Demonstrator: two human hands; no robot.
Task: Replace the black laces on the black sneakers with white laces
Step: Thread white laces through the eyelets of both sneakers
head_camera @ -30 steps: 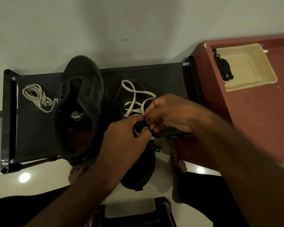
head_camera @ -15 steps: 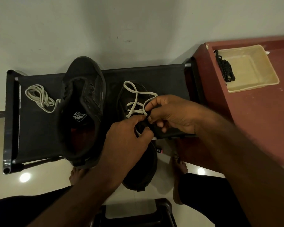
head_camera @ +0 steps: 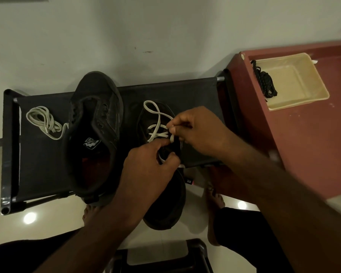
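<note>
The right hand (head_camera: pixel 197 129) has drawn up and away from the left hand (head_camera: pixel 150 168), its grip pinching the white lace (head_camera: pixel 155 134) end; the left grip pinches the same lace lower, over the centre sneaker (head_camera: pixel 165 205) on the table (head_camera: pixel 37 164). Black laces (head_camera: pixel 264 83) lie in the upper-right tray (head_camera: pixel 299 89).

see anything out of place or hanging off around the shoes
The right sneaker overhangs the rack's front edge, heel over the floor, so it might tip. Black laces droop over the tray's rim. Otherwise nothing odd.
</note>
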